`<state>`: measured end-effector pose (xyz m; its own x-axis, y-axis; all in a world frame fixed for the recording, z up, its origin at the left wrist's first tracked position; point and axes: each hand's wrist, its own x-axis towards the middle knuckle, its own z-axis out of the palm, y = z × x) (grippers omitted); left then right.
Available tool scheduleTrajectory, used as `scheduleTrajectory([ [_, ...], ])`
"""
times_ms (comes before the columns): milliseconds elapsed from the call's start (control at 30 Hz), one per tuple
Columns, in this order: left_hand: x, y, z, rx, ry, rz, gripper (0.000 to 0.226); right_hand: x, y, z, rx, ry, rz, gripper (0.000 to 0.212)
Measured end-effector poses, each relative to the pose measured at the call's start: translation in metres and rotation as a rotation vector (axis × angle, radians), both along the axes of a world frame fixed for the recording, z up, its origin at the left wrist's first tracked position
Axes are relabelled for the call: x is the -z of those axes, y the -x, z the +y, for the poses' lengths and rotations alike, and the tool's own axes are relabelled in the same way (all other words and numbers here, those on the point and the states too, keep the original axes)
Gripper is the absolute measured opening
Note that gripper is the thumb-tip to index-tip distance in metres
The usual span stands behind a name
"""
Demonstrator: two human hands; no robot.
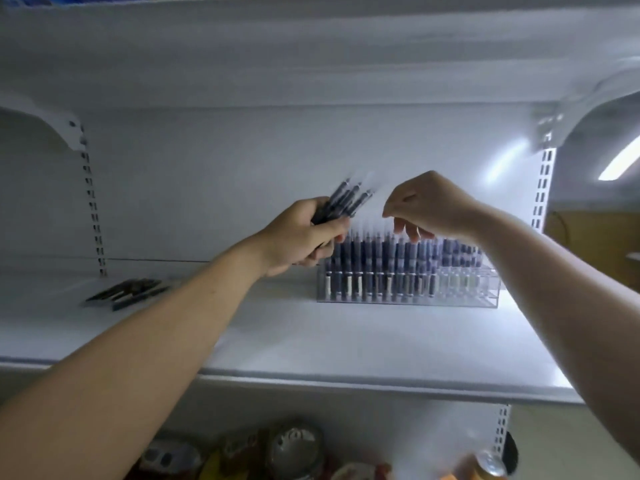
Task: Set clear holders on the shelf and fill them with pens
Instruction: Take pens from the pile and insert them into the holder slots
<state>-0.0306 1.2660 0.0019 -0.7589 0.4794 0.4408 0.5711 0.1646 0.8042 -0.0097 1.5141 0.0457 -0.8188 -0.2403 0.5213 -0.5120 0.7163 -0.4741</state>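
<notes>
The shelf board [311, 341] is bare along its near edge and between the loose pens [128, 289] lying far left and the clear holder [485, 292] standing right of middle. The holder's left and middle slots are packed with upright pens [374, 258], while its right end looks open, though blurred. The left hand [301, 237], gripping a pen bundle [346, 199], hangs by its left end, and the right hand [426, 202], fingers loosely curled, just above the pen tops. An upper shelf [311, 64] roofs the bay between two slotted uprights [91, 202].

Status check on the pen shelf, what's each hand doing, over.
Left hand grips a bunch of pens. Right hand above the clear holder, seemingly empty. Holder mostly full, right end slots bare. Nothing in the way.
</notes>
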Motion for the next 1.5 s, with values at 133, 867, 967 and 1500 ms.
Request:
scheduleTrajectory([
  [133,-0.003,0.007,0.059,0.110,0.026,0.020,0.012,0.009,0.005,0.051,0.064,0.197,0.109,0.015],
  [867,0.035,0.030,0.118,0.148,-0.052,0.030,0.026,0.064,0.025,0.090,-0.267,0.662,-0.082,0.022],
  [967,0.038,0.030,0.117,0.129,-0.045,0.021,0.025,0.067,0.027,0.087,-0.269,0.674,-0.107,0.027],
  [1500,0.044,0.030,0.111,0.062,-0.009,0.006,0.017,0.064,0.033,0.089,0.171,0.647,0.302,0.015],
])
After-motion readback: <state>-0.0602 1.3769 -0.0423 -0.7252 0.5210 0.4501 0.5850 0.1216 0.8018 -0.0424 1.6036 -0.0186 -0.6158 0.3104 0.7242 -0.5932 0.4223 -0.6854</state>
